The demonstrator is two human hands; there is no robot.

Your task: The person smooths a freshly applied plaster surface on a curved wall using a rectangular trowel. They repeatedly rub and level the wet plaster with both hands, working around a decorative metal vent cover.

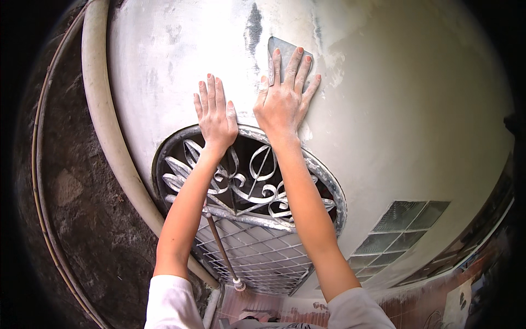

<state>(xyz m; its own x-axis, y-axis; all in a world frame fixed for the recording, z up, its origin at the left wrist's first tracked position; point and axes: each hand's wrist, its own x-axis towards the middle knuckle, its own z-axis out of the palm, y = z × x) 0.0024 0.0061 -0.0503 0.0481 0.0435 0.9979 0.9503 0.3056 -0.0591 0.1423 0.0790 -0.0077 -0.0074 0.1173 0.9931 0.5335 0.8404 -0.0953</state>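
Observation:
Both arms reach up to a pale plastered wall (pixel 383 109). My right hand (pixel 282 104), dusty with white powder, presses a grey sheet of what looks like sandpaper (pixel 284 46) against the wall with spread fingers. One edge of the sheet shows between thumb and forefinger; the rest lies under the fingers. To its left, my left hand (pixel 216 115) rests flat on the wall with fingers stretched, holding nothing, just above an arched opening. Dark grey patches (pixel 253 30) mark the wall above the hands.
White scrolled metal grillwork (pixel 235 189) fills the arch, over a lattice gate (pixel 257 252). A long-handled brush or broom (pixel 222 247) leans there. A thick pale pipe (pixel 101 93) and a thin cable (pixel 37 164) run down the left. A paned window (pixel 402 225) is lower right.

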